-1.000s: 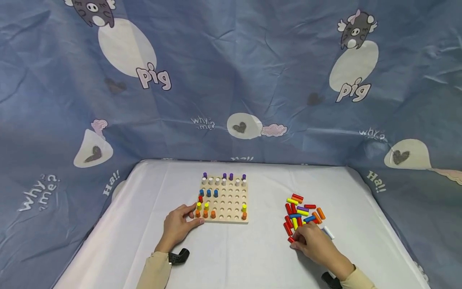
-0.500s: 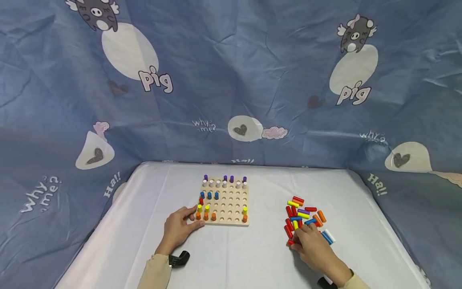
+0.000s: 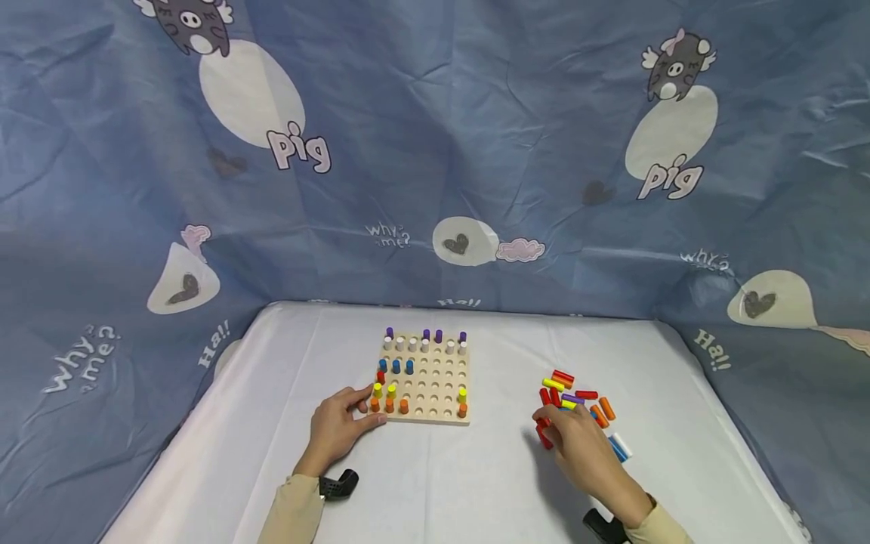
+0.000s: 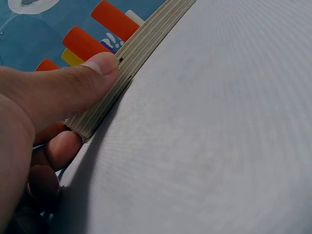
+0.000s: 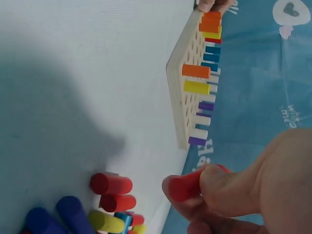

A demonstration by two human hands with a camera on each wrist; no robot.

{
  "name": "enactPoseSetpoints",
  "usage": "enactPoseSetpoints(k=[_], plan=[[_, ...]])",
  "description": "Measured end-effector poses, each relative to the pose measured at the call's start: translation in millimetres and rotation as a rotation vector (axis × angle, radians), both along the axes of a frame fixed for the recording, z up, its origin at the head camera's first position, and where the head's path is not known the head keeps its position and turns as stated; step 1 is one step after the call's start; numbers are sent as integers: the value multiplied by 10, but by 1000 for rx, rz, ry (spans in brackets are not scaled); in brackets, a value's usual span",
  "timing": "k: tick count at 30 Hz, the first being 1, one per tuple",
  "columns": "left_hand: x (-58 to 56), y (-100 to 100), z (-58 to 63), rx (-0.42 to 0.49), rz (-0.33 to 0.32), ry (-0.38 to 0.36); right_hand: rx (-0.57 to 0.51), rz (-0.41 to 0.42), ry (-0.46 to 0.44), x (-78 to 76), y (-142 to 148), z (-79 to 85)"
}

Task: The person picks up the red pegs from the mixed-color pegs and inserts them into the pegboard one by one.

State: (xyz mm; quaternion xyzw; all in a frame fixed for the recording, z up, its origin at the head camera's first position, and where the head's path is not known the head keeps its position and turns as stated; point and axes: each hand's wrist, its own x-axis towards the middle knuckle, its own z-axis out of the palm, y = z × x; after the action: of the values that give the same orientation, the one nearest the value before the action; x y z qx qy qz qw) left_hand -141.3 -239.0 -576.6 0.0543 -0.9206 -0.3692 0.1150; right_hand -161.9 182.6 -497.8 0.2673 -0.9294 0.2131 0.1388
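Observation:
My left hand (image 3: 333,425) grips the near left corner of a wooden pegboard (image 3: 435,387), its thumb (image 4: 100,66) pressed on the layered front edge and the other fingers round the side. Upright pegs in purple, white, blue, red, yellow and orange stand in the board's holes; many holes are bare. Between thumb and fingertips my right hand (image 3: 586,447) pinches a red peg (image 5: 185,187), raised above the table in the right wrist view. In the head view that hand hangs over the near left part of a pile of loose pegs and hides some of them.
Loose pegs lie on the white tablecloth (image 3: 476,483) at the right, among them a white peg (image 3: 621,444), an orange peg (image 3: 607,409) and a purple peg (image 3: 572,398). A blue printed curtain (image 3: 381,166) encloses the table's back and sides.
My right hand has picked up the red peg from the near edge of the pile and moved up and slightly left with it. The left hand stays on the board's corner.

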Motion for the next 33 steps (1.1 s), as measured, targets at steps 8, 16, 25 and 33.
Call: enactPoseSetpoints(k=[8, 16, 25, 33], plan=[[-15, 32, 2, 0, -2, -23, -25, -33, 41, -70, -156, -31], [-9, 25, 6, -3, 3, -25, -54, -4, -30, -180, -351, -21], [2, 9, 14, 1, 5, -20, -129, 11, -43, -305, -643, 15], [10, 3, 21, 6, 1, -13, -212, 62, 80, -465, -862, 51]])
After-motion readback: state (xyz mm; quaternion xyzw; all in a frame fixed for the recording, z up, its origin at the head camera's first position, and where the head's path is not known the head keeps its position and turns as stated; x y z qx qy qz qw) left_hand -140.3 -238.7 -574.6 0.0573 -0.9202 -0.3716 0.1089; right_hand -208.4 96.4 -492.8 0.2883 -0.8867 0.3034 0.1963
